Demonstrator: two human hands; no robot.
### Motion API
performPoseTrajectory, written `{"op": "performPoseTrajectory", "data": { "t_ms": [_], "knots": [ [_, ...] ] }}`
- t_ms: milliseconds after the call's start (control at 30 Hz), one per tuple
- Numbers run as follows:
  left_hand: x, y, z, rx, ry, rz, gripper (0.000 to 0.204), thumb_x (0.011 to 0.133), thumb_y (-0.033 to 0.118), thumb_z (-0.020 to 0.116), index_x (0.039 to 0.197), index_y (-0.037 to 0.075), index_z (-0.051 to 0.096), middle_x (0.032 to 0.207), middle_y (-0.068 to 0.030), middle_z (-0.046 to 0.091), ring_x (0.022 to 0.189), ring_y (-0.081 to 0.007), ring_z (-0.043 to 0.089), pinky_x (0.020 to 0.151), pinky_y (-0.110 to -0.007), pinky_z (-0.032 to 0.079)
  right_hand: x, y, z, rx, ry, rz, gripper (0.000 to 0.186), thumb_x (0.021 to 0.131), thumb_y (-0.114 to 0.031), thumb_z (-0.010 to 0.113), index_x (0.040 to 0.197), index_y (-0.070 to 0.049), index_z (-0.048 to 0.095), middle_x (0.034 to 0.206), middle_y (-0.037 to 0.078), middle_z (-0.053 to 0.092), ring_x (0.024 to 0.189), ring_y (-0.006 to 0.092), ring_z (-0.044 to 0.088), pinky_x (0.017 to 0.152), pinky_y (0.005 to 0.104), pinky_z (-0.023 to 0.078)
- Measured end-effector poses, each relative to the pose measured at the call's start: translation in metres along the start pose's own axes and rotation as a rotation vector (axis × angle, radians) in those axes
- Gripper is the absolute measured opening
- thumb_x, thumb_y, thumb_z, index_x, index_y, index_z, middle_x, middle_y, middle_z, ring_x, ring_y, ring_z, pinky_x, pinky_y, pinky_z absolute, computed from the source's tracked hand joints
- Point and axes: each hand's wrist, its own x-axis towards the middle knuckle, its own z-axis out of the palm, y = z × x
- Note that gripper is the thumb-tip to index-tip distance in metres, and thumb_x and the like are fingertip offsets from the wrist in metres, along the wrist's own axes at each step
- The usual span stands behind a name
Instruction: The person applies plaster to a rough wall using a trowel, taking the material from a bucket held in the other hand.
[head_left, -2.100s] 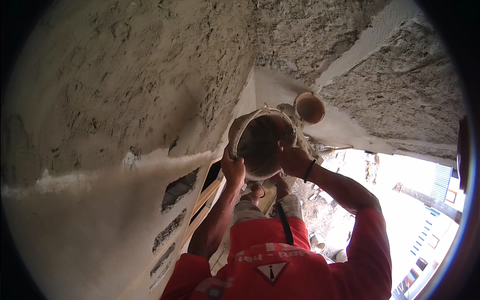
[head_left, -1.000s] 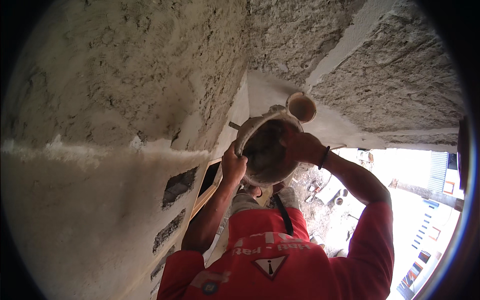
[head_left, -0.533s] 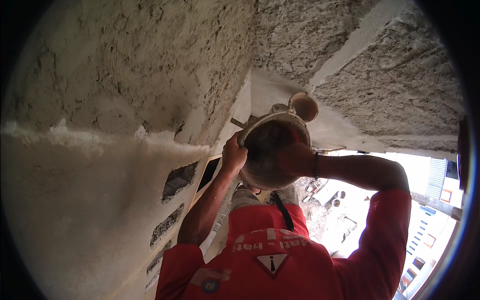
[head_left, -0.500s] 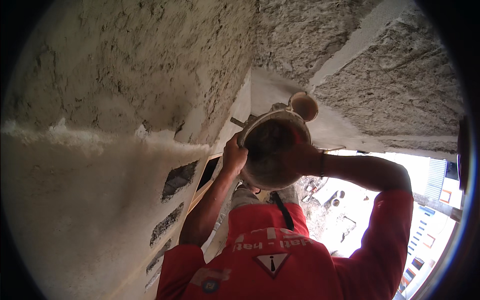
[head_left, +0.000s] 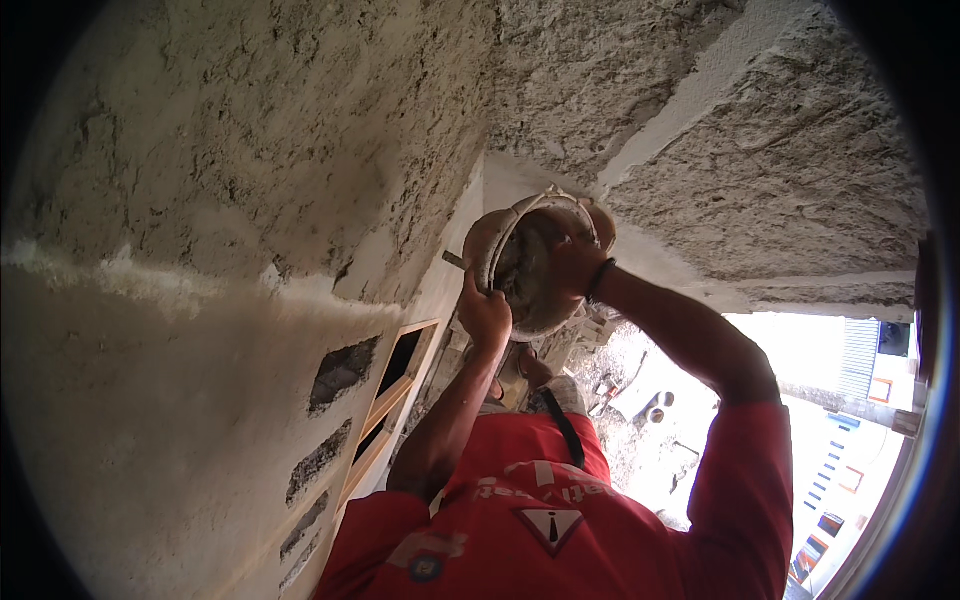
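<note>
A mortar-smeared bucket (head_left: 543, 318) is tilted in front of me, its mouth and raised wire handle showing. My left hand (head_left: 487, 318) is closed on the left side of the bucket's rim. My right hand (head_left: 578, 266) reaches into the bucket's mouth from the right. Its fingers are in shadow, so I cannot make out whether they hold anything. Greyish wet-looking material (head_left: 520, 262) lies inside the bucket. Behind it, rounded container edges show on both sides, partly hidden by the bucket.
A plastered wall (head_left: 180, 400) rises on my left, with rough block-shaped openings (head_left: 343, 375) and a wooden frame (head_left: 388, 402). Rough concrete (head_left: 780, 170) crossed by a smooth strip is at the upper right. Far below on the right lies bright ground with round objects (head_left: 658, 407).
The bucket has tipped and its handle now stands up across the mouth. My right forearm has swung lower and my hand has shifted up within the bucket. My left hand keeps its grip.
</note>
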Motion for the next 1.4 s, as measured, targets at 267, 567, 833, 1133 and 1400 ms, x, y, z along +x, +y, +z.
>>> {"op": "performPoseTrajectory", "data": {
  "t_ms": [267, 567, 833, 1133, 1400],
  "knots": [
    [-0.026, 0.002, 0.016, 0.100, -0.013, 0.067, 0.055, 0.074, 0.001, 0.063, 0.128, 0.009, 0.055, 0.113, -0.0212, 0.065, 0.106, -0.0404, 0.061, 0.092, -0.048, 0.046, -0.045, 0.057, 0.013, 0.581, -0.352, -0.022, 0.044, 0.088, -0.019, 0.056, 0.128, -0.003, 0.050, 0.107, 0.018, 0.062, 0.087, 0.0256, 0.065, 0.071, 0.0388, 0.055],
    [-0.032, 0.025, -0.003, 0.201, -0.175, 0.027, 0.058, 0.073, 0.003, 0.066, 0.129, 0.015, 0.055, 0.115, -0.0192, 0.064, 0.106, -0.0405, 0.060, 0.090, -0.050, 0.045, -0.068, 0.049, 0.049, 0.910, -0.425, -0.091, 0.025, 0.084, -0.019, 0.066, 0.100, -0.005, 0.054, 0.063, 0.003, 0.052, 0.049, 0.0134, 0.053, 0.042, 0.0293, 0.045],
    [-0.019, 0.015, -0.030, 0.048, -0.173, 0.028, 0.056, 0.074, -0.002, 0.062, 0.128, 0.000, 0.054, 0.123, -0.0233, 0.060, 0.117, -0.0365, 0.057, 0.099, -0.041, 0.043, -0.082, 0.022, 0.065, 1.070, -0.247, -0.193, 0.040, 0.081, -0.029, 0.064, 0.114, -0.008, 0.056, 0.081, 0.008, 0.061, 0.060, 0.0165, 0.061, 0.054, 0.0318, 0.051],
    [-0.016, 0.043, -0.053, -0.303, -0.163, -0.105, 0.060, 0.072, -0.011, 0.049, 0.132, -0.005, 0.048, 0.125, -0.0170, 0.057, 0.116, -0.0268, 0.056, 0.101, -0.036, 0.041, -0.060, -0.022, 0.079, 1.566, -0.141, -0.199, 0.050, 0.086, -0.019, 0.067, 0.131, -0.009, 0.049, 0.071, 0.004, 0.058, 0.054, 0.0093, 0.056, 0.048, 0.0263, 0.049],
    [-0.003, 0.016, -0.067, -0.303, -0.154, -0.156, 0.066, 0.070, -0.009, 0.048, 0.136, -0.007, 0.042, 0.128, -0.0196, 0.052, 0.119, -0.0275, 0.053, 0.103, -0.035, 0.038, -0.045, -0.078, 0.068, 2.099, -0.118, -0.145, 0.054, 0.085, -0.014, 0.068, 0.134, -0.007, 0.045, 0.070, 0.003, 0.057, 0.052, 0.0100, 0.055, 0.048, 0.0248, 0.048]
  ]
}}
